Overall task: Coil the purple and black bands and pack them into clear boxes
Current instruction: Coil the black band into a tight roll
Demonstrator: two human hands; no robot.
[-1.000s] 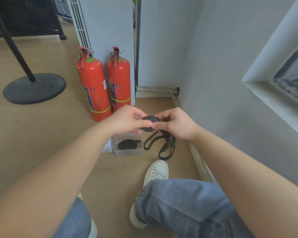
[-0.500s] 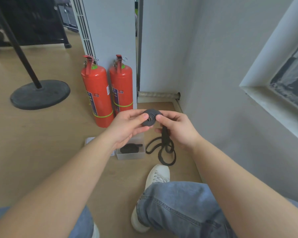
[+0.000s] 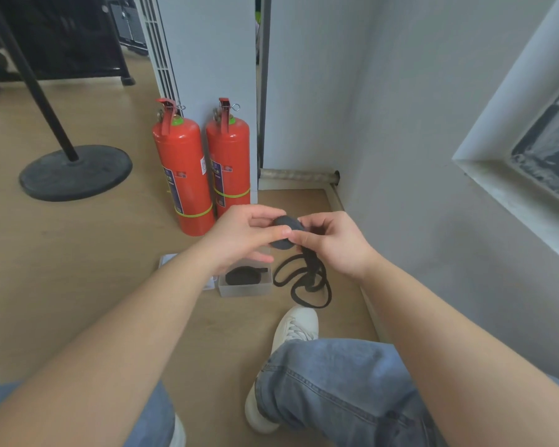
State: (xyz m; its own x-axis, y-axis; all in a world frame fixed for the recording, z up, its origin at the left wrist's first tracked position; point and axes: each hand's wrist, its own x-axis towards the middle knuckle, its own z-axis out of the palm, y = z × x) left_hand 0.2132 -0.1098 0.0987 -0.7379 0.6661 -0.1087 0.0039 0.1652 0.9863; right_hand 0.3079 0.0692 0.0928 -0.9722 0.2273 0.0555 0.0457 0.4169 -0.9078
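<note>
Hands together in mid-air! The left hand [image 3: 239, 240] pinches the black coil [image 3: 284, 233] between thumb and fingers, and the right hand [image 3: 334, 245] grips it from the other side. The band's loose tail [image 3: 307, 282] drops in loops toward the floor. Just left of the loops sits the clear box [image 3: 246, 290], with a coiled black band [image 3: 242, 275] inside. Beyond stand two red fire extinguishers [image 3: 183, 175]; nearer, a white shoe [image 3: 296, 327].
</note>
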